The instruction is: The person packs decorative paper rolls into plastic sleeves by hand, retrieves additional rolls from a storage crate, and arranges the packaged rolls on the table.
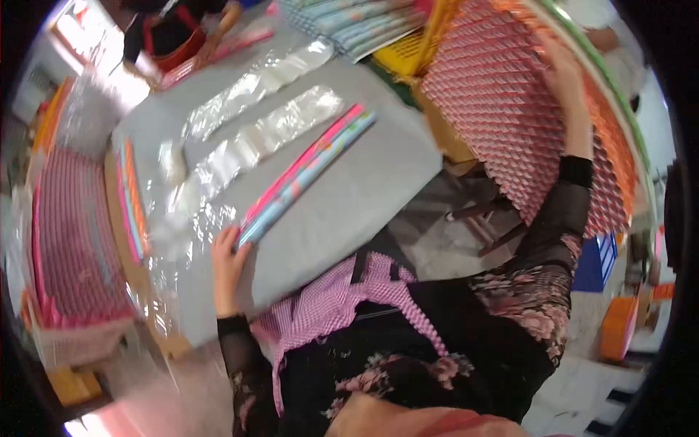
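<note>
My left hand [228, 264] is at the near end of two slim rolls lying side by side on the grey table [357, 189]. One is a pink roll [306, 162], the other a light blue patterned roll [309, 178]; fingers and thumb close on their ends. Stretched out to the far right, my right hand [564, 81] rests on a large stack of red and white patterned rolls [495, 95]. Its fingers are extended and somewhat blurred, and I cannot make out anything held in them.
Clear plastic sleeves [251, 142] lie across the table. A crate of pink rolls [80, 233] stands at left, with orange and blue rolls [131, 197] beside it. More light blue rolls [357, 22] are piled at the back. Another person [171, 36] works across the table. A stool [484, 226] stands below right.
</note>
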{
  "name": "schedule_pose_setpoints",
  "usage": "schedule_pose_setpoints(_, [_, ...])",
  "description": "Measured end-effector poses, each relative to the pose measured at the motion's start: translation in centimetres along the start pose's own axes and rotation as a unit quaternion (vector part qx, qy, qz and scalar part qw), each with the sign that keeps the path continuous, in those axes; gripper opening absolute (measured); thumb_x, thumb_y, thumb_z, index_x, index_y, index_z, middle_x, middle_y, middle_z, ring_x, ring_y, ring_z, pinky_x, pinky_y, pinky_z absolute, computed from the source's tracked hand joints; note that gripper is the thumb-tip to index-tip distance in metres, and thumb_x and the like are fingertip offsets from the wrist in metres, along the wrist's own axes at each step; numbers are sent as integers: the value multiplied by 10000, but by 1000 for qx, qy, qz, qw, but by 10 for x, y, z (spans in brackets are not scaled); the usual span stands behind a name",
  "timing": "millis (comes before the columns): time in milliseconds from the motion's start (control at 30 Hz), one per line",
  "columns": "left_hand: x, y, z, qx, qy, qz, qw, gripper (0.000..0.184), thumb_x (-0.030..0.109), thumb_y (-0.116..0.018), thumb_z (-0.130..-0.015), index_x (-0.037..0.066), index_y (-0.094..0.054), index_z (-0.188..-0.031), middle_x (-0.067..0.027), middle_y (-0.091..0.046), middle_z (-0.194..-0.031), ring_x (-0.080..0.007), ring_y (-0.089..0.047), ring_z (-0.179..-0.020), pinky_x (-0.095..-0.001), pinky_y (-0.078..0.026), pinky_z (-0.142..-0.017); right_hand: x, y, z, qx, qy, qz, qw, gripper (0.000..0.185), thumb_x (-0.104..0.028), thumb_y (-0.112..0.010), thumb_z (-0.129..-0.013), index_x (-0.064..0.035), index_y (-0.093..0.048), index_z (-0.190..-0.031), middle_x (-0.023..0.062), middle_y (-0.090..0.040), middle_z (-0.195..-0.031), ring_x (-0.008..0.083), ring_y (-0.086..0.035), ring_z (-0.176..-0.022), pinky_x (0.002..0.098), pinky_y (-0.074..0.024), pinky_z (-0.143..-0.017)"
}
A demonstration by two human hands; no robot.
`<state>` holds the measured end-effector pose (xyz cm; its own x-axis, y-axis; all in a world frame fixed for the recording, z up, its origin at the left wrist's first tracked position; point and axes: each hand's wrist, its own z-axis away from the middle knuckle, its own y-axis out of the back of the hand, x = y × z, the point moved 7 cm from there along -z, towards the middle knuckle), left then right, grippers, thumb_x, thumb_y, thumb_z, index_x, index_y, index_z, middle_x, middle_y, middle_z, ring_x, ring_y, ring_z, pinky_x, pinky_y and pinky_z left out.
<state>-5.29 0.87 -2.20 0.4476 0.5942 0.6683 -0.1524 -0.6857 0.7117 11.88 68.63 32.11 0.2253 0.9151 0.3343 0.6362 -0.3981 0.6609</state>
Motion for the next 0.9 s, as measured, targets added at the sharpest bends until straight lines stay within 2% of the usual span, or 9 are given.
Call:
schedule_pose_setpoints(33, [-2, 0, 0, 14, -10, -19, 1000, 502, 205, -751, -754, 65, -630, -1220, -145, -601, -1215, -331, -542, -1111, -427, -436, -950, 11, -6, 0, 21, 14, 8, 1000, 477, -20, -592, -861, -121, -538, -1324, 158, -613, -1231, 329, -584, -1129, 397, -464, -964])
schedule_pose_setpoints(67, [12, 4, -2, -1, -25, -58, 998, 502, 181, -722, -778, 8, -604, -1235, -182, -585, -1244, -309, -562, -1124, -383, -453, -952, 30, -18, 0, 10, 40, 0, 999, 458, -43, -577, -891, -108, -518, -1340, 158, -605, -1247, 318, -578, -1150, 399, -466, -960])
schedule_pose_setpoints(100, [-1, -1, -3, 3, -39, -53, 998, 496, 201, -725, -784, 20, -610, -1232, -164, -592, -1240, -316, -561, -1122, -391, -450, -959, 33, -20, 4, -54, -39, 58, 996, 462, -31, -570, -891, -97, -510, -1345, 144, -596, -1274, 307, -572, -1170, 384, -464, -966])
schedule_pose_setpoints(200, [5, 3, -4, 25, -45, -46, 998, 481, 272, -764, -745, 90, -657, -1177, -101, -631, -1186, -308, -576, -1052, -415, -435, -927, 21, -12, -7, -31, 32, 140, 989, 424, -69, -570, -908, -130, -505, -1322, 118, -568, -1279, 285, -565, -1143, 376, -476, -930])
schedule_pose_setpoints(400, [5, 4, -2, 50, -57, -51, 996, 457, 308, -746, -777, 115, -662, -1182, -74, -629, -1205, -290, -571, -1045, -408, -417, -940, -124, 56, -55, -13, 85, 84, 993, 208, -243, -582, -928, -90, -549, -1065, 88, -605, -990, 201, -599, -866, 291, -503, -708])
schedule_pose_setpoints(567, [1, 3, -2, 41, -45, -53, 997, 490, 320, -761, -766, 109, -662, -1197, -104, -620, -1228, -314, -567, -1061, -409, -450, -928, -238, 107, -111, 19, 165, 38, 985, 345, -389, -592, -945, -58, -585, -851, 62, -636, -750, 130, -627, -635, 220, -525, -523])
schedule_pose_setpoints(667, [-7, 0, 0, 56, -43, -50, 996, 475, 331, -754, -770, 121, -666, -1187, -90, -623, -1229, -317, -565, -1080, -409, -430, -950, -284, 148, -156, 84, 246, 41, 965, 325, -332, -572, -966, -41, -584, -823, 67, -640, -771, 88, -618, -670, 206, -506, -495])
schedule_pose_setpoints(767, [-7, -4, -1, 38, -52, -55, 996, 486, 368, -729, -790, 134, -650, -1208, -86, -604, -1270, -283, -553, -1141, -436, -344, -1036, -302, 187, -205, 157, 337, 54, 927, 305, -305, -576, -963, -20, -601, -857, 84, -647, -816, 82, -621, -714, 212, -510, -496])
schedule_pose_setpoints(900, [-3, -1, 1, 44, -52, -42, 997, 467, 339, -717, -804, 134, -648, -1217, -78, -600, -1274, -305, -541, -1146, -429, -329, -1060, -273, 190, -254, 80, 435, -109, 890, 271, -302, -619, -933, -31, -632, -931, 102, -648, -897, 104, -632, -775, 228, -531, -527])
